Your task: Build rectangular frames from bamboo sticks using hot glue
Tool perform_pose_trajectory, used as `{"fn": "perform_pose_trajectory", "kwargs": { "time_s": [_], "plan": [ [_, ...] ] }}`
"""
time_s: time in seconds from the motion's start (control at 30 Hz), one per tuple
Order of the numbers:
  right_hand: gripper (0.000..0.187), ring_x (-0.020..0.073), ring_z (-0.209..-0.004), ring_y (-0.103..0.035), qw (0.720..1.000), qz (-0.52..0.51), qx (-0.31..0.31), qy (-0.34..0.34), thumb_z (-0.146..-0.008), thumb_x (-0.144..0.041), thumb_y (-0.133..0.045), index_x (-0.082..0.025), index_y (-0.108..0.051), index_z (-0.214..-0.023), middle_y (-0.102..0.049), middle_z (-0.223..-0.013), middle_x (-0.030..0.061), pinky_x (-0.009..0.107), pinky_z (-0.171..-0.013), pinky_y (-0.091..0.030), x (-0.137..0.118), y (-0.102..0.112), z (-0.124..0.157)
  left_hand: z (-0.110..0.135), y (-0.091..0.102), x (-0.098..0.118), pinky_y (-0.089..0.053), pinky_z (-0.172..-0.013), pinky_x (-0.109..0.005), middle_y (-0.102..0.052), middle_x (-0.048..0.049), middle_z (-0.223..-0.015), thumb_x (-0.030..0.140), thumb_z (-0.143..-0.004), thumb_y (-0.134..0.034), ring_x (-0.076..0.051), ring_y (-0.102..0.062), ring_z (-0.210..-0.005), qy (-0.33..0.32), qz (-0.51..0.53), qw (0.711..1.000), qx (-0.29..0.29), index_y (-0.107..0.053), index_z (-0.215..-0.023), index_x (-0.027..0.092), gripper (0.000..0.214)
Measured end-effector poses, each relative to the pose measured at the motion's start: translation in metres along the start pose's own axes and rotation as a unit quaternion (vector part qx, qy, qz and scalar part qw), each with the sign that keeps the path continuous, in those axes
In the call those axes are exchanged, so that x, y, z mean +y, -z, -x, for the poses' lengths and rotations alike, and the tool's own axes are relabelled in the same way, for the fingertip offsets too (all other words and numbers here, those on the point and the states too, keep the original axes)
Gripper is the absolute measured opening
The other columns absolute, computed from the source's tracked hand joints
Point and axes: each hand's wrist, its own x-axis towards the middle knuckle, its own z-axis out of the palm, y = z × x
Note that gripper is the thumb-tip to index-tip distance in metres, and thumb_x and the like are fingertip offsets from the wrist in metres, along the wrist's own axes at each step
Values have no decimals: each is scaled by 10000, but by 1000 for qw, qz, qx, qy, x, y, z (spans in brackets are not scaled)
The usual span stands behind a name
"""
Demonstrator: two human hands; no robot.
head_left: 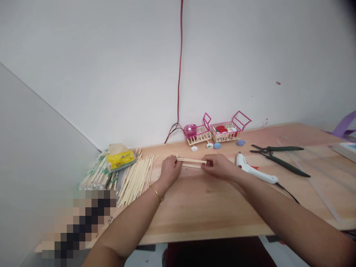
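Note:
Both of my hands rest on a wooden table [211, 207] and hold a small bundle of thin wooden sticks [191, 162] between them. My left hand [169, 170], with a gold bangle on its wrist, pinches the left ends of the sticks. At the right ends, my right hand [218, 165] has its fingers closed on them. The sticks lie level, just above the tabletop.
A heap of loose sticks [136, 178] and wrapped stick packs [97, 174] lie at the left, with a yellow tissue pack [121, 157] on top. Two small stick carts [218, 131] stand by the wall. A white glue gun [254, 170] and green-handled pliers [278, 155] lie at the right.

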Motion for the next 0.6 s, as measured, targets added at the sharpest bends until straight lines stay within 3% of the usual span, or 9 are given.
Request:
{"fn": "perform_pose_trajectory", "kwargs": {
  "time_s": [0.23,0.37,0.4,0.43,0.5,0.6],
  "plan": [
    [187,118,-559,-495,996,-60,-67,26,-725,-339,-585,-165,-586,-656,-578,-593,-6,232,-517,-347,-15,4,12,-3,1,-6,-347,-639,-248,-568,-33,-683,288,-894,-400,-145,-514,-699,-29,95,995,2,-545,-640,153,321],
    [337,141,-653,-557,949,-195,-246,34,-677,-397,-694,-176,-652,-929,-644,-728,10,246,-579,-403,-6,22,12,-4,4,-3,-378,-667,-246,-573,-27,-698,310,-902,-398,-144,-531,-721,-53,149,987,-29,-577,-670,151,333],
    [370,151,-693,-572,941,-214,-259,27,-685,-411,-693,-188,-653,-977,-658,-779,20,258,-610,-417,-3,27,11,-3,6,-1,-389,-677,-244,-581,-26,-709,322,-907,-392,-143,-540,-729,-62,164,984,-39,-591,-690,152,340],
    [368,161,-735,-581,944,-226,-241,17,-707,-427,-674,-198,-656,-994,-664,-827,30,272,-643,-426,-1,31,9,-2,7,1,-400,-686,-241,-589,-24,-721,336,-912,-385,-140,-549,-735,-72,178,980,-50,-603,-714,154,347],
    [328,178,-800,-581,960,-244,-135,4,-755,-452,-623,-198,-664,-959,-659,-884,50,299,-697,-431,-1,34,7,2,12,9,-417,-705,-236,-605,-20,-746,363,-920,-373,-135,-565,-743,-92,208,971,-73,-621,-758,158,360],
    [290,179,-809,-566,968,-249,-13,36,-761,-439,-625,-179,-663,-884,-640,-882,64,308,-713,-430,-11,28,5,9,17,23,-428,-727,-238,-617,-27,-780,377,-912,-400,-136,-575,-755,-123,281,945,-114,-633,-795,154,342]
  ]
}}
